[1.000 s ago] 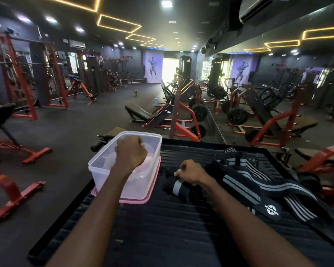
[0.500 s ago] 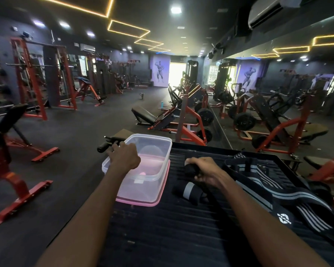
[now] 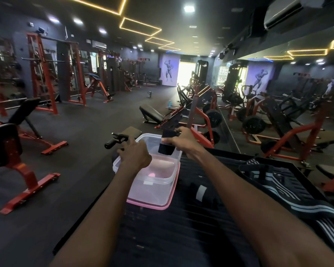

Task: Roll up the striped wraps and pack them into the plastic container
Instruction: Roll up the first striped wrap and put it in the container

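Under both hands lies the dark ribbed platform (image 3: pixel 181 237), with loose striped wraps (image 3: pixel 289 191) sprawled to the right of the right forearm and another rolled wrap (image 3: pixel 201 191) just beside the plastic container (image 3: pixel 154 189). That clear tub looks empty, its pink lid (image 3: pixel 143 205) beneath it; the left hand (image 3: pixel 136 157) grips its near-left rim. The right hand (image 3: pixel 183 142) is closed around a dark rolled wrap (image 3: pixel 167 143) over the opening, and should lower it fully before letting go, so it doesn't uncoil.

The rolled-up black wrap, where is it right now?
The rolled-up black wrap is in the right hand, held over the far end of the clear plastic container, mid-picture, while the left hand rests on its rim.
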A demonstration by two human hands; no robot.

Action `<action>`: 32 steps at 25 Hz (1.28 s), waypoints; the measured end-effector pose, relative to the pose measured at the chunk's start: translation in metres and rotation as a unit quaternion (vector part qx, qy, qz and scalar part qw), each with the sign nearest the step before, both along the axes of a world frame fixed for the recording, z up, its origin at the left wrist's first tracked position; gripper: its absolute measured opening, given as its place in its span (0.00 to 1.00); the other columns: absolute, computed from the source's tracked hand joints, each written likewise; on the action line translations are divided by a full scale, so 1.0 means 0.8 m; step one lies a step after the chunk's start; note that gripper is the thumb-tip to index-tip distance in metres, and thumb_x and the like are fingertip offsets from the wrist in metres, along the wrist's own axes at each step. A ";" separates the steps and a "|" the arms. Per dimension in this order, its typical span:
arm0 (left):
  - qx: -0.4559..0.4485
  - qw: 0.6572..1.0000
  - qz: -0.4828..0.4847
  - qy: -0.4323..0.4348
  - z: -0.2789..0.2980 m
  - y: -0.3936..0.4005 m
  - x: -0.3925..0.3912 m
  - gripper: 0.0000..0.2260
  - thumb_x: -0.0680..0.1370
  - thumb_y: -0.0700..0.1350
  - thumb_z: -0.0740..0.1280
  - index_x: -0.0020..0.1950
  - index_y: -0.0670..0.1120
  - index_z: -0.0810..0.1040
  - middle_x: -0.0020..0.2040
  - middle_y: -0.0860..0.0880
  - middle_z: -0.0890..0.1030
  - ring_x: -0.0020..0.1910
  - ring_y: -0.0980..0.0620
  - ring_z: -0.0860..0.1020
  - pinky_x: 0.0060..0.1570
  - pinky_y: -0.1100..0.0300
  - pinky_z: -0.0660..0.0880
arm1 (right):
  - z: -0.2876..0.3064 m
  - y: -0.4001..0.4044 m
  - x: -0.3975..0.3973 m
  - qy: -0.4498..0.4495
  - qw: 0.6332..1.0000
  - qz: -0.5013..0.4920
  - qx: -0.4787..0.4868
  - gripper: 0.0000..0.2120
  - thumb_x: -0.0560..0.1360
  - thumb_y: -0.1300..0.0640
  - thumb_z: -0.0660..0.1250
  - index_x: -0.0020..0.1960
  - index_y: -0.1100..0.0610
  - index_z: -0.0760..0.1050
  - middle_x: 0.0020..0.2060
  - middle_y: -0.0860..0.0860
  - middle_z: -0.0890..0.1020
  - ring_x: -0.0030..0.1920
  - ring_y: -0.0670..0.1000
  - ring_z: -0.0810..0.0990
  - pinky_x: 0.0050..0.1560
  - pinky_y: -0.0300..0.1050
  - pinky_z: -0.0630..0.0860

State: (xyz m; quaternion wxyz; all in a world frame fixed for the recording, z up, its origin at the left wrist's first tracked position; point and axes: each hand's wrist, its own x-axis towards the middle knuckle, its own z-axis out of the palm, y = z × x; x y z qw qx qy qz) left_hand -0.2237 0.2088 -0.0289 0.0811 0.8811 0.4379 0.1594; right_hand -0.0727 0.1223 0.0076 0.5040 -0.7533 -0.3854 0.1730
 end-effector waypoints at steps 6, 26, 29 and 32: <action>-0.017 0.999 -0.011 0.029 -0.001 0.047 0.015 0.22 0.74 0.45 0.65 0.68 0.44 0.70 0.66 0.39 0.73 0.63 0.36 0.73 0.60 0.39 0.73 | -0.023 0.069 -0.016 -0.164 0.980 0.013 -0.112 0.24 0.60 0.53 0.78 0.53 0.60 0.79 0.48 0.56 0.84 0.49 0.56 0.83 0.48 0.50 0.82; 0.021 0.999 -0.032 0.035 -0.020 0.055 0.010 0.21 0.77 0.45 0.64 0.71 0.46 0.70 0.67 0.43 0.73 0.63 0.39 0.76 0.58 0.46 0.73 | -0.052 0.135 -0.013 -0.304 0.933 0.077 -0.174 0.08 0.71 0.58 0.72 0.44 0.63 0.79 0.49 0.64 0.83 0.47 0.62 0.80 0.41 0.45 0.67; 0.016 0.998 -0.024 0.049 -0.016 0.049 0.010 0.18 0.77 0.46 0.64 0.67 0.45 0.73 0.67 0.43 0.72 0.64 0.38 0.73 0.61 0.43 0.72 | -0.034 0.117 -0.010 -0.296 0.938 0.069 -0.165 0.11 0.71 0.56 0.73 0.47 0.62 0.77 0.52 0.64 0.82 0.48 0.61 0.80 0.42 0.47 0.72; 0.018 0.998 -0.019 0.055 -0.015 0.050 0.012 0.16 0.77 0.46 0.64 0.63 0.43 0.75 0.65 0.42 0.74 0.65 0.38 0.72 0.63 0.41 0.71 | -0.016 0.096 -0.003 -0.310 0.938 0.058 -0.146 0.15 0.72 0.58 0.72 0.56 0.64 0.79 0.54 0.62 0.82 0.55 0.61 0.81 0.55 0.53 0.79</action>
